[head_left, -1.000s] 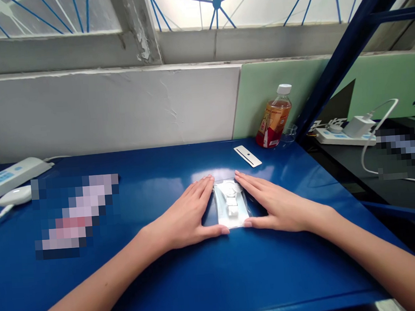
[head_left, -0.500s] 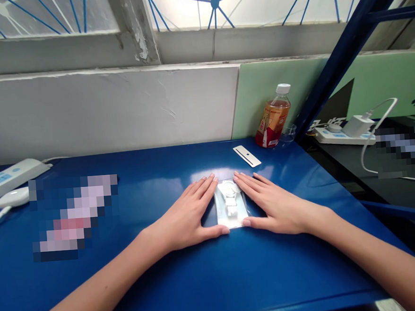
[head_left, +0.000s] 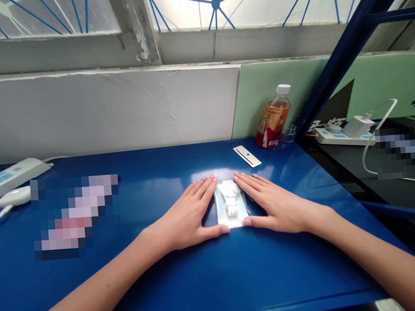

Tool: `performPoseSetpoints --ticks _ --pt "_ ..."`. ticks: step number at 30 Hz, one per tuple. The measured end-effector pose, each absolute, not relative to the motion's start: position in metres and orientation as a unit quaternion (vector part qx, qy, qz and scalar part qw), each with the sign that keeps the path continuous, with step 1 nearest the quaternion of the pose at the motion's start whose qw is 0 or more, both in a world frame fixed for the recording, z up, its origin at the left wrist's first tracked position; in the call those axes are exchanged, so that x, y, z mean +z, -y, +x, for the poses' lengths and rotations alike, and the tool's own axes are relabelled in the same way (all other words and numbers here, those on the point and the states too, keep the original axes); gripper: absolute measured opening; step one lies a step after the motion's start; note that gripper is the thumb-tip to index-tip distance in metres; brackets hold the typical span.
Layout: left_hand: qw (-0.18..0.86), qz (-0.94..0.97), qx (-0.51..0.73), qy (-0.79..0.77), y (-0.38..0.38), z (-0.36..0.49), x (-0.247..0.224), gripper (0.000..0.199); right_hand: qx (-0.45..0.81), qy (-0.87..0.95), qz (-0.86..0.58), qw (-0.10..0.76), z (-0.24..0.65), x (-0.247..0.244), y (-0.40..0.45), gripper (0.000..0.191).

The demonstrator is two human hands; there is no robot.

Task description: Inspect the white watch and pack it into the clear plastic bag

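Below a white wall (head_left: 108, 112), a blue desk (head_left: 202, 284) was crossed by two bare forearms (head_left: 109, 271). The left hand (head_left: 186, 216) and right hand (head_left: 282, 207) were rested palm-down, thumbs (head_left: 214, 231) spread well apart from fingers (head_left: 208, 192), with nothing seen pinched in either. Directly between them a clear bag (head_left: 222, 221) was laid flat, its long axis pointed toward the wall, neither hand plainly nearer. Its far corners were met by fingertips, its near edge by thumbs. Inside was enclosed a small white object (head_left: 231, 205), too indistinct to name.
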State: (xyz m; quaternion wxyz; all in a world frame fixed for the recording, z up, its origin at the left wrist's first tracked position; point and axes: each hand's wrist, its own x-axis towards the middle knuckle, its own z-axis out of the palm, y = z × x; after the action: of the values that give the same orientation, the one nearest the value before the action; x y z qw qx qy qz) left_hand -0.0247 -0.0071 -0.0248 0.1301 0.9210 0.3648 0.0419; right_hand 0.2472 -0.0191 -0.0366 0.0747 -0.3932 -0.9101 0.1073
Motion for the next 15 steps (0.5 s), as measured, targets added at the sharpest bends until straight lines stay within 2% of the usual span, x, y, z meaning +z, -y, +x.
performPoseSetpoints --ticks 10,15 --pt "0.125 0.924 0.041 -0.360 0.0081 -0.0248 -0.0243 0.097 0.094 0.912 -0.389 0.090 0.2495 -0.0391 0.0163 0.096" --pt "0.126 0.925 0.043 -0.355 0.0079 -0.0268 -0.0206 0.088 0.103 0.909 -0.395 0.090 0.2509 -0.0367 0.0160 0.093"
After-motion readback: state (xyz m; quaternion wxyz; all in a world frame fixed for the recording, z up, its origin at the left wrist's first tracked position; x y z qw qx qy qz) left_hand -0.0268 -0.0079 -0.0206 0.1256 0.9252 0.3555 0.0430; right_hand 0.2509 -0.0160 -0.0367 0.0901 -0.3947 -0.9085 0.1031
